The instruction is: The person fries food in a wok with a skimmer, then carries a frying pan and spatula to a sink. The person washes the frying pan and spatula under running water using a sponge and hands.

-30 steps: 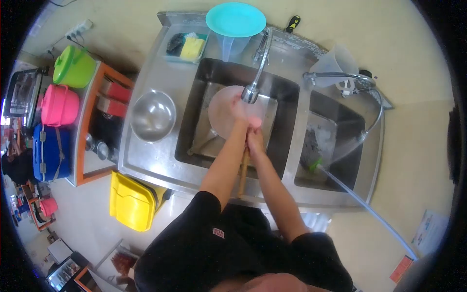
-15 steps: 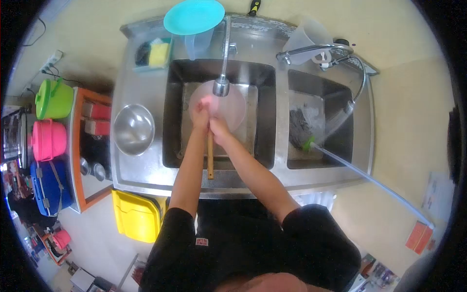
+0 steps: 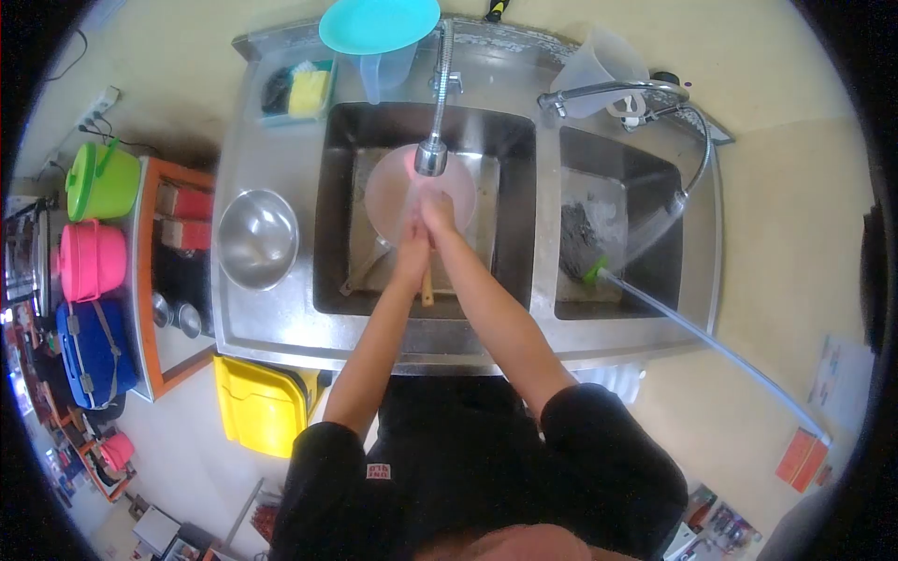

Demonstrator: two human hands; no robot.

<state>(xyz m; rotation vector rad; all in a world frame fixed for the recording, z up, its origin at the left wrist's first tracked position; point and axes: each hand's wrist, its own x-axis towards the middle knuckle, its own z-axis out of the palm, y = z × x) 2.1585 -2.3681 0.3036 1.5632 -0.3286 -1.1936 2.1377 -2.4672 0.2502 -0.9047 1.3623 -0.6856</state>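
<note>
Both my hands are closed around a spatula with a wooden handle (image 3: 427, 292) and a pink head, under the faucet (image 3: 430, 157) in the left basin. My left hand (image 3: 414, 247) grips the handle, whose end sticks out toward me. Further forward, my right hand (image 3: 436, 211) wraps the upper part near the pink head, which is partly hidden by fingers and running water. Below the hands lies a pale pink translucent bowl (image 3: 382, 198). Beside it, a flat utensil (image 3: 360, 271) rests on the basin floor.
A steel bowl (image 3: 258, 240) sits on the left counter. Behind it is a tray with a yellow sponge (image 3: 308, 93). A turquoise dish (image 3: 379, 25) covers a clear jug (image 3: 379, 73). In the right basin (image 3: 666, 245), a sprayer (image 3: 675, 203) runs beside a green-ended pole (image 3: 711, 344).
My left hand has moved back from the pink head to the handle. My right hand has moved forward along the spatula. Less handle shows, and the flat utensil is now more visible.
</note>
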